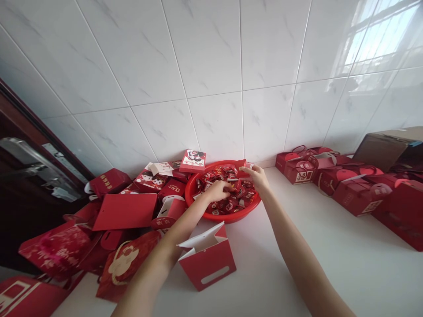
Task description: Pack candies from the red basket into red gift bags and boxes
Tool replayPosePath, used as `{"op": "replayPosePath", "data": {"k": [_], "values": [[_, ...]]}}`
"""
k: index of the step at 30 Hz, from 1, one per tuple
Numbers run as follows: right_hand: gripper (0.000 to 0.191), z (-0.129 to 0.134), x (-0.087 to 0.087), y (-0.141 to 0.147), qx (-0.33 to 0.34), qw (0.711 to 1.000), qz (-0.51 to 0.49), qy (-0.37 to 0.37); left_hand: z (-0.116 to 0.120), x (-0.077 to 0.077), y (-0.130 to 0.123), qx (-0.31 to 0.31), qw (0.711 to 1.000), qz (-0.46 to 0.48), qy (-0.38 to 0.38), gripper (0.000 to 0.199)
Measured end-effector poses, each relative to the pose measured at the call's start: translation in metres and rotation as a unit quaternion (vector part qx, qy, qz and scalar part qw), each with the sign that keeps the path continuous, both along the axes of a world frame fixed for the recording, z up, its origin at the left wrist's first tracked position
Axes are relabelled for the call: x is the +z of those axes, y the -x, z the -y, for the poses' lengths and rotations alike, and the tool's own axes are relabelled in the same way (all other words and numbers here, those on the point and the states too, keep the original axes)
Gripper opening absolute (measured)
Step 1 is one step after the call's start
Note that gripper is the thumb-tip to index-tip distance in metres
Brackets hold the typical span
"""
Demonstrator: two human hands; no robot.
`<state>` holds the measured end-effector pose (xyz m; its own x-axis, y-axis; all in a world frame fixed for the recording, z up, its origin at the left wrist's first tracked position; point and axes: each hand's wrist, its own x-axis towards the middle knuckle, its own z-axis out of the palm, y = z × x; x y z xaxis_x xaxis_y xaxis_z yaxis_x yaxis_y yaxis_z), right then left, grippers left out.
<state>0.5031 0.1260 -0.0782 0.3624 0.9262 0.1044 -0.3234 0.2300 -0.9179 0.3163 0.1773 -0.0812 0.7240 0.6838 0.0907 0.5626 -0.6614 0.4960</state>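
A red plastic basket [191, 200] full of red wrapped candies [228, 205] stands against the tiled wall. My left hand [218, 191] reaches into it from the left, its fingers curled down among the candies; what they grip, if anything, is hidden. At the basket's right rim, my right hand [258, 177] is closed with fingertips pinched on a small wrapped candy [248, 165], pinkish and partly see-through. In front of the basket an upright red gift box [208, 259] stands with its white-lined top open, close to my left forearm.
Red gift boxes and bags [127, 210] are heaped at the left, a flatter box [192, 161] on top by the basket. More handled red boxes [299, 168] line the right, near a brown carton [385, 147]. A dark door with a metal handle [24, 154] borders the left.
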Motion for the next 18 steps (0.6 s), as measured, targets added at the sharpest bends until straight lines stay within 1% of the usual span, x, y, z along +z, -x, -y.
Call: {"op": "replayPosePath", "data": {"k": [3,9,12,18], "values": [[0.040,-0.0002,-0.0003,0.0001,0.004,1.000,0.002,-0.003,0.0020,0.0027,-0.0003,-0.014,0.999,-0.031,-0.003,0.036],[0.039,-0.0005,-0.0013,0.0011,0.006,1.000,0.001,-0.007,0.0059,0.0066,-0.0028,-0.067,0.995,-0.080,0.000,0.040],[0.038,-0.0007,-0.0019,0.0014,0.009,1.000,0.008,-0.008,0.0071,0.0076,-0.0032,-0.088,0.991,-0.102,-0.006,0.035],[0.040,-0.0009,-0.0029,0.0016,0.013,1.000,0.015,-0.011,0.0069,0.0081,-0.0007,-0.088,0.992,-0.087,0.032,0.020]]}}
